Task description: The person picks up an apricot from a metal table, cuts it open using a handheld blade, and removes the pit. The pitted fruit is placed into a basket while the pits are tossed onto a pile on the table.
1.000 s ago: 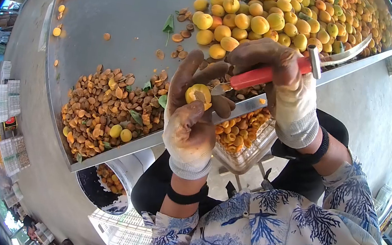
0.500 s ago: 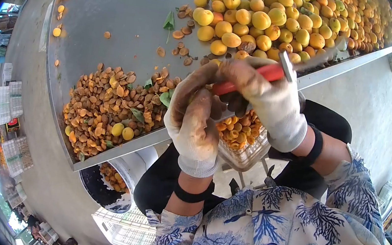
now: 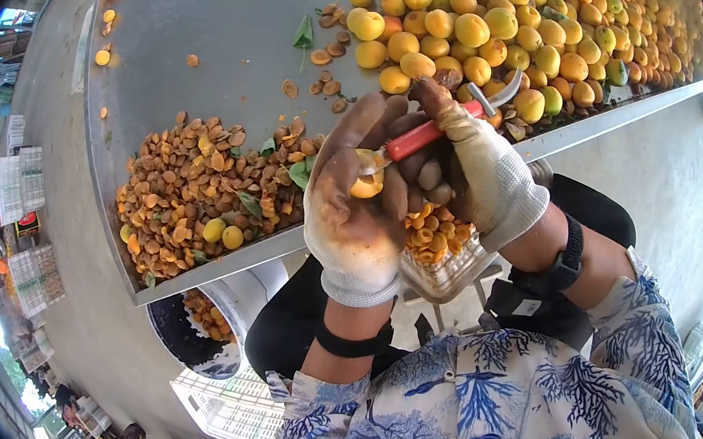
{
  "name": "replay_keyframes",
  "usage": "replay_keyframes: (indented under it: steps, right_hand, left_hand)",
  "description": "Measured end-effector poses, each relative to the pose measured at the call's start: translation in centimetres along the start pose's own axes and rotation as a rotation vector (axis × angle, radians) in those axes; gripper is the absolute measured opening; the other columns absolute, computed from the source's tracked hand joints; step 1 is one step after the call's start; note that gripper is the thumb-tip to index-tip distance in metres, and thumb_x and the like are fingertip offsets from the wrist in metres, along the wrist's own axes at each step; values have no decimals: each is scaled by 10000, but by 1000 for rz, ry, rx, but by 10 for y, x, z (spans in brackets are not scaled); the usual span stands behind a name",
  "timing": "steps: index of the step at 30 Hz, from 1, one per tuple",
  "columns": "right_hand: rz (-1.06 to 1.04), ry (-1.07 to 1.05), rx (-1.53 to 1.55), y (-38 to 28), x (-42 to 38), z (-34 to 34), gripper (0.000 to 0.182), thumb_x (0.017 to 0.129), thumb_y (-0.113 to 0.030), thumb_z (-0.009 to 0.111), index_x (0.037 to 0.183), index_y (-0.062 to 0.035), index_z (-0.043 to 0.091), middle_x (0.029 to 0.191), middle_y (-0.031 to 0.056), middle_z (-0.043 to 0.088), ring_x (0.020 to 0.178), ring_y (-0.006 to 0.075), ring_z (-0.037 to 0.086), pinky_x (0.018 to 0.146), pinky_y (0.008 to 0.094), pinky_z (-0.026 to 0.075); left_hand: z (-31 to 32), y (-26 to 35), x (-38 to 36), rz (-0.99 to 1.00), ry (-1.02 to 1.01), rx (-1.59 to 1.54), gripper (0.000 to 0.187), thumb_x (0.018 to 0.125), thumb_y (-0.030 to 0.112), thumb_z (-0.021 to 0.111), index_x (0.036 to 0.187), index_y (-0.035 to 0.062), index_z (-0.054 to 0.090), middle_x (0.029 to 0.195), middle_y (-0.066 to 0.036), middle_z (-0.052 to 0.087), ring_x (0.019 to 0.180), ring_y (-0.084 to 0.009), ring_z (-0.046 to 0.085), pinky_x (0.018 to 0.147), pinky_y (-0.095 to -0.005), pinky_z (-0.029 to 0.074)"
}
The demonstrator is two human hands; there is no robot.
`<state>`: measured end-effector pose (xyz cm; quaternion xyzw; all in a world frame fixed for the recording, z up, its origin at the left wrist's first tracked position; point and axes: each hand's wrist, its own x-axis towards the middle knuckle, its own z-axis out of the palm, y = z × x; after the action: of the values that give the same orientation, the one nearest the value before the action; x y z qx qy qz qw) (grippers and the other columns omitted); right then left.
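My left hand [image 3: 355, 229], in a stained white glove, has its fingers curled round an apricot [image 3: 367, 184]. My right hand [image 3: 494, 181], gloved too, grips a red-handled knife [image 3: 413, 141]. One metal end of the knife touches the apricot. Its other end, a curved blade with a crosspiece, sticks out past my right thumb towards the fruit pile. Below my hands, a basket [image 3: 441, 282] holds orange pitted apricot pieces [image 3: 431, 234], partly hidden by my fingers. Whole apricots [image 3: 471, 29] lie heaped on the metal table just beyond.
A mound of apricot stones and scraps [image 3: 195, 190] lies at the near left corner of the metal table [image 3: 216, 33], inside its raised rim. Beneath that edge stands a bucket [image 3: 237, 315] with orange fruit, beside a white crate [image 3: 225, 407]. Several apricots line the left rim.
My hands have turned and opened outward, so the apricot in my left hand now shows. The knife has tilted; its curved blade now points up and right, with its lower end at the fruit.
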<state>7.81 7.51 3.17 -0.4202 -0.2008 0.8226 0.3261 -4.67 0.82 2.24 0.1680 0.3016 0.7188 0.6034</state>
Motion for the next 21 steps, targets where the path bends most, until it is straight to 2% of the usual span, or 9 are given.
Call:
replay_keyframes:
  steps: [7, 9, 10, 12, 14, 15, 17, 18, 21]
  right_hand:
    - [-94, 19, 38, -5, 6, 2, 506, 919, -529, 649, 1020, -33, 647, 747, 82, 683, 561, 144, 631, 472, 251, 510]
    - [-341, 117, -163, -13, 9, 2, 576, 913, -550, 648, 1093, -4, 659, 784, 88, 704, 614, 132, 653, 539, 253, 531]
    - [-730, -33, -192, -10, 20, -1, 502, 907, -442, 701, 1126, 9, 686, 819, 80, 717, 662, 112, 660, 584, 240, 532]
    - [-709, -17, -436, -22, 10, 1, 431, 894, -363, 718, 1123, 2, 701, 818, 65, 716, 684, 107, 660, 610, 250, 534]
    - [-462, 46, -883, -43, -12, 18, 230, 839, -166, 739, 1023, -29, 738, 770, 57, 702, 737, 115, 660, 669, 292, 536]
    - [-623, -24, -1110, -33, -3, 12, 229, 801, -168, 759, 986, -39, 719, 741, 110, 688, 735, 185, 686, 669, 335, 536]
    - [-688, -235, -1324, -23, 2, 7, 242, 760, -162, 768, 956, -39, 697, 756, 161, 669, 741, 277, 689, 678, 366, 535]
    - [-698, -214, -1336, -15, 6, 6, 261, 746, -177, 770, 953, -37, 693, 777, 170, 678, 750, 321, 675, 686, 394, 536]
    - [-665, 61, -1275, -9, 10, 11, 250, 759, -187, 759, 938, -28, 684, 767, 171, 677, 735, 318, 677, 680, 397, 532]
  left_hand:
    - [1, -1, 1, -37, 17, -176, 550, 988, 304, 473, 1418, -32, 408, 1202, -283, 609, 696, -224, 636, 653, -348, 558]
    - [-6, -2, 3, -55, 26, -222, 536, 987, 289, 473, 1416, -26, 414, 1177, -281, 617, 668, -226, 632, 637, -355, 555]
    - [-10, -3, 3, -39, 26, -185, 520, 983, 249, 482, 1418, -27, 407, 1153, -270, 622, 688, -232, 646, 641, -356, 562]
    - [-10, -4, -1, -24, 29, -151, 508, 979, 209, 490, 1420, -28, 401, 1129, -260, 628, 709, -239, 660, 645, -356, 570]
    - [-6, -11, -5, 154, 94, 373, 415, 961, 103, 503, 1353, -33, 494, 1141, -243, 625, 763, -221, 687, 620, -325, 573]
    - [-6, -9, -7, 151, 92, 371, 415, 961, 103, 503, 1353, -33, 494, 1141, -243, 625, 763, -221, 687, 620, -325, 573]
    - [-6, -4, -13, 248, 2, 1022, 318, 947, 31, 480, 1228, -55, 599, 1121, -213, 632, 816, -184, 699, 580, -284, 562]
    - [2, -4, -10, 149, 98, 675, 288, 934, 27, 464, 1124, -65, 661, 1105, -181, 651, 784, -147, 690, 540, -263, 539]
    - [-25, -3, -10, 324, -158, 885, 363, 910, -3, 469, 1243, -61, 601, 1100, -148, 668, 751, -142, 677, 530, -258, 518]
